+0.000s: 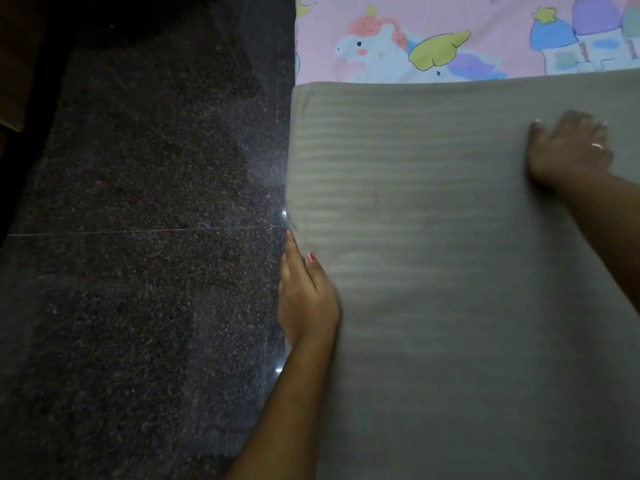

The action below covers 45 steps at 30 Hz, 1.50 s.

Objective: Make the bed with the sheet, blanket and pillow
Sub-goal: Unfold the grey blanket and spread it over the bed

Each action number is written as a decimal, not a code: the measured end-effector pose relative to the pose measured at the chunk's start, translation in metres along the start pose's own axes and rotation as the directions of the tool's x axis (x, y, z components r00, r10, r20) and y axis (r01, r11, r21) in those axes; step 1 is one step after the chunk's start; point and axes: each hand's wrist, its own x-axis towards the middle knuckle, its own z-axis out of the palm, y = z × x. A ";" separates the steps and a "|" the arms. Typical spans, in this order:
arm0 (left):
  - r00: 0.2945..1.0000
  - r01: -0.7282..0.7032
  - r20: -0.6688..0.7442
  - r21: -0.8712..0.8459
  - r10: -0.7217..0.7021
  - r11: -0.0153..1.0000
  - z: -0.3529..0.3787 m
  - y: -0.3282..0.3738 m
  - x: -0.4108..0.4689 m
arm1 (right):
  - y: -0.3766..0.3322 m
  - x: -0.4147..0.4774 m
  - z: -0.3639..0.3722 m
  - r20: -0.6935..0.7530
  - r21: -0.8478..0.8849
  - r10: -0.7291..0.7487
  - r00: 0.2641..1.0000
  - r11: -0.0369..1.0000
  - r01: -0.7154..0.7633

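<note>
A grey striped blanket (433, 220) lies spread flat over the bed and fills the right half of the view. Beyond its far edge shows the pink sheet (467, 29) printed with a unicorn and houses. My left hand (304, 299) lies straight-fingered along the blanket's left edge at the side of the bed, fingers pointing away from me. My right hand (568, 150) rests flat on top of the blanket at the right, fingers spread, a ring on one finger. No pillow is in view.
Dark speckled polished floor (138, 254) runs along the bed's left side. A dark piece of wooden furniture (17, 64) stands at the far left top corner.
</note>
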 end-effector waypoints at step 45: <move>0.804 0.398 -0.022 -0.723 -0.595 0.565 -0.091 -0.069 -0.108 | -0.064 -0.316 0.070 0.172 -0.021 -0.781 0.600 0.606 0.795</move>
